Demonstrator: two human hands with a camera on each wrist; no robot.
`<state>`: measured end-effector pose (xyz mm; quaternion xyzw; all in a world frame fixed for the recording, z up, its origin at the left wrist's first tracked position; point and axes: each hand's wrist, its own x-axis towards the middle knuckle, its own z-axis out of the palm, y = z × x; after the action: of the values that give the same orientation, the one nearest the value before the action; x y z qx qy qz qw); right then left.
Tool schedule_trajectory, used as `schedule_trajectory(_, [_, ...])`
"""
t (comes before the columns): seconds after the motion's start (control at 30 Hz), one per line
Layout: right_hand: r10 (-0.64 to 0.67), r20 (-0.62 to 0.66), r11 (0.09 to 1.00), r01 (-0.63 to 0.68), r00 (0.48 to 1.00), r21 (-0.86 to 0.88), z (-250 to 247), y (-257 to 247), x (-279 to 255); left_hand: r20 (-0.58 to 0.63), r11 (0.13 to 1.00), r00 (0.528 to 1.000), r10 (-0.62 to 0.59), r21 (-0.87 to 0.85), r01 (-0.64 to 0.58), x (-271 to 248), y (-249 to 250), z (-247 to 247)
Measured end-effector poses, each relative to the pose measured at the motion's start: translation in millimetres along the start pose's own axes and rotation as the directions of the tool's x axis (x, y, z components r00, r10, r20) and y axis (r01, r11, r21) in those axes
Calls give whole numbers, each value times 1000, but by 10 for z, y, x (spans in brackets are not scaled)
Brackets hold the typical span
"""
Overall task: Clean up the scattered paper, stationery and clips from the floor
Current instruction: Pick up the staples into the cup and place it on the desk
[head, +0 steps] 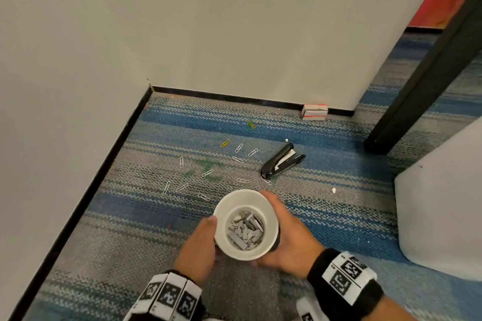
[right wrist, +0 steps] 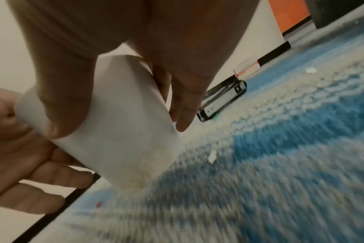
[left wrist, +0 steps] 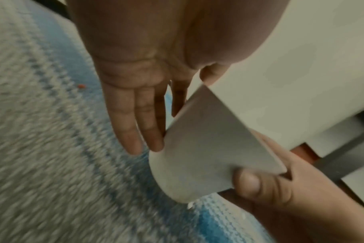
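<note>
Both hands are on a white paper cup (head: 245,224) held just above the carpeted floor (head: 326,219). The right hand (head: 289,237) wraps the cup's side, thumb and fingers curled round the wall. The left hand (head: 200,245) lies along the other side with its fingers straight; the left wrist view shows its fingertips (left wrist: 154,144) touching the cup wall rather than curling round it. So the right hand does the holding and the left only steadies.

Inside the cup lies a heap of grey staple strips (head: 245,232), so that part of the pickup looks done.

Much is left, by my reading. Just beyond the cup, paper clips (head: 208,172) lie scattered over the carpet: many silver ones, several green ones bunched near the middle, a yellow one (head: 224,143) farther out, and a green and yellow pair (head: 251,125) nearer the wall. A black stapler (head: 283,161) lies on its side to the right of the clips, with a clip touching its near end. A small red and white box (head: 314,112), probably for staples, rests against the skirting board (head: 224,96). Two tiny white scraps (head: 333,190) lie on the carpet right of the stapler and beyond it. No full sheets of paper are in view.

The task seems under halfway: the clips, stapler, box and scraps are untouched.
</note>
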<state>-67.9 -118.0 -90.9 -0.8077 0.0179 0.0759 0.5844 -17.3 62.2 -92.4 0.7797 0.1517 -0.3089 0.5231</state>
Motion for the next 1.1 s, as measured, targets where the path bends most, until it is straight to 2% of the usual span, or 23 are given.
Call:
schedule_trajectory(0.07, [-36,-34,998,37,999,45,-157,-190,26,5,995,995,97,-13,-97,-88,249,-17])
schedule_trajectory(0.13, [-37,-56,997,41,998,68,-395,-458,55,55,968,966,251,-38,-250,-253,608,-37])
schedule_trajectory(0.2, [-64,-76,996,69,995,57,-687,-813,95,117,920,914,388,-109,-376,-421,1015,-62])
schedule_trajectory(0.27, [-106,-116,994,110,988,25,-985,-1231,164,210,865,840,499,-167,-473,-587,1428,-98])
schedule_trajectory(0.37, [-191,-171,981,191,967,-20,-1373,-1881,301,308,795,736,604,-169,-582,-849,2071,-155])
schedule_trajectory(0.47, [-242,-178,970,240,954,-32,-1754,-2536,368,237,747,709,664,-167,-644,-1046,2708,-246])
schedule_trajectory(0.53, [-258,-154,964,264,954,21,-2011,-2942,353,179,700,677,714,-134,-702,-1167,3158,-322])
schedule_trajectory(0.67, [-263,-138,965,263,955,-16,-2491,-3696,255,193,562,553,810,9,-827,-1572,4050,-416])
schedule_trajectory(0.73, [-266,-193,964,254,944,-84,-2739,-4086,110,191,457,458,868,49,-888,-1847,4424,-417])
schedule_trajectory(0.8, [-326,-240,944,301,914,-136,-2955,-4492,-111,178,322,319,931,11,-947,-2123,4758,-405])
schedule_trajectory(0.87, [-388,-286,920,352,876,-170,-3134,-4861,-347,172,237,224,959,-63,-969,-2391,5058,-372])
schedule_trajectory(1.0, [-518,-406,854,429,753,-294,-3481,-5378,-770,165,142,115,980,-165,-976,-2925,5628,-170])
schedule_trajectory(1.1, [-586,-486,803,381,649,-459,-3767,-5648,-987,131,74,51,990,-182,-980,-3200,5998,80])
